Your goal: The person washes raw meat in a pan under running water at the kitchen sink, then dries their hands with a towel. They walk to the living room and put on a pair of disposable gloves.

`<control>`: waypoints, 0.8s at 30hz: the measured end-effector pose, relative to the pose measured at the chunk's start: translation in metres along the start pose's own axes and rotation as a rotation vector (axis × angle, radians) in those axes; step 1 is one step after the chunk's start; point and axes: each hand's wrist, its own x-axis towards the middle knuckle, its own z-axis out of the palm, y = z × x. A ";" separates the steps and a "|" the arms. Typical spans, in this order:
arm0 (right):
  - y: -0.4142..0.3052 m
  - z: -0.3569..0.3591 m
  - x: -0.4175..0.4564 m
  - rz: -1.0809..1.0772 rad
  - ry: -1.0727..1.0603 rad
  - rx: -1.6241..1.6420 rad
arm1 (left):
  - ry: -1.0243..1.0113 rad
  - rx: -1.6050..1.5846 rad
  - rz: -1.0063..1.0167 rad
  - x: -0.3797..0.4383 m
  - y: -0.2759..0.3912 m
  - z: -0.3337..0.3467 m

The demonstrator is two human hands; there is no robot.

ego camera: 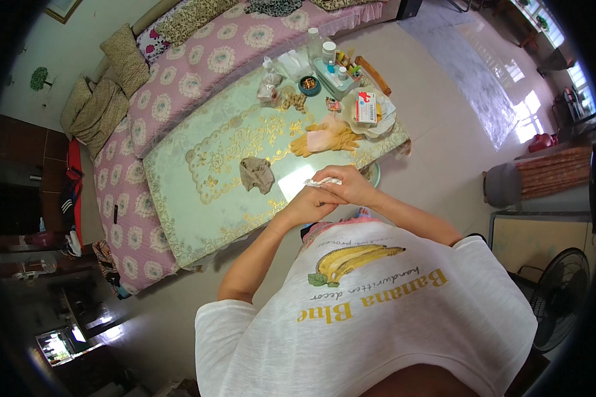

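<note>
Both hands meet above the near edge of the table. My right hand (346, 184) has its fingers closed on a crumpled white tissue (323, 182), which lies against the back of my left hand (309, 204). The left hand's fingers are partly hidden under the right, so their grip cannot be told. Beyond the hands, yellow-orange rubber gloves (345, 140) lie on the patterned pale green tablecloth (218, 223), with a pale pink piece over them. A crumpled grey-brown cloth (257, 175) rests to the left of the hands.
At the table's far right end stand a white-and-red box (366, 107) on a pale dish, a pale green organizer (330, 82) with small bottles, and a dark round bowl (309, 85). A pink floral sofa (188, 84) borders the table. A black fan (558, 297) stands at right.
</note>
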 end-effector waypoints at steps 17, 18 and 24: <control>0.012 -0.038 -0.005 0.661 0.162 1.152 | 0.758 0.301 0.012 0.050 -0.018 0.051; 0.012 -0.042 -0.008 0.675 0.135 1.096 | 0.766 0.327 0.031 0.053 -0.016 0.054; 0.059 -0.060 -0.042 0.810 -0.113 1.076 | 0.769 0.293 -0.202 0.068 -0.021 0.083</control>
